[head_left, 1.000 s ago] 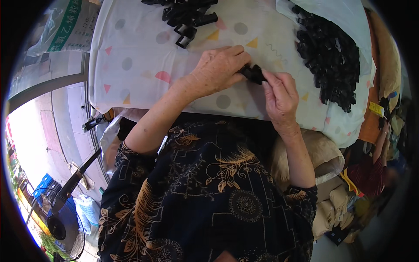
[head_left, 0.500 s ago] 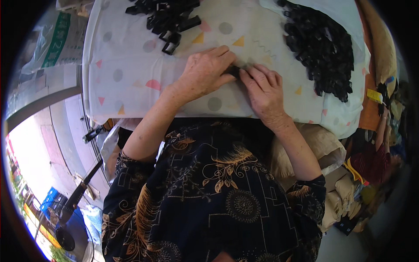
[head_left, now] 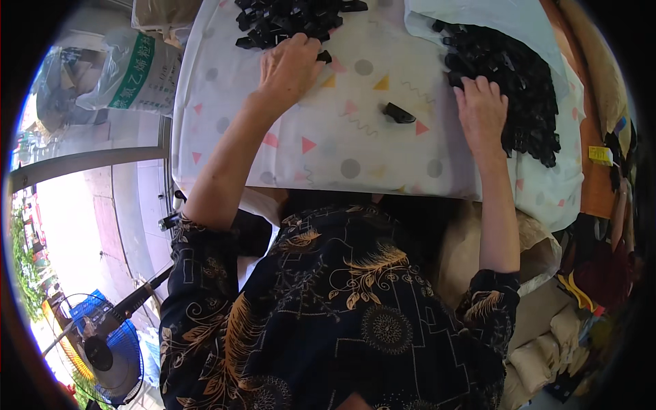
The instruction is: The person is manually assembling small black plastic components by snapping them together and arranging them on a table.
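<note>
The left hand (head_left: 290,65) lays loosely curled fingers on the black clips (head_left: 287,17) heaped at the tabletop's (head_left: 342,164) far edge; the right hand (head_left: 482,113) spreads its fingers on the black pile (head_left: 519,82) at the right edge. One finished-looking piece (head_left: 398,113) lies between them, so this seems a fetching step, each hand needing one part pinched free.

Table cloth (head_left: 355,150) is looking like thin matt cotton, white, smooth, printed with pastel dots and triangles.
Single black piece (head_left: 398,113) on cloth is looking like hard plastic, slightly glossy.
2 heaps of same pieces, far heap (head_left: 294,17) and right heap (head_left: 509,75), are showing dull black plastic with small shiny edges.
Sack (head_left: 140,72) at left is looking like woven plastic, glossy, wrinkled.
Shirt (head_left: 328,321) is looking like soft dark cloth, matt, with gold print.
Fan guard (head_left: 102,345) is looking like blue wire metal.
</note>
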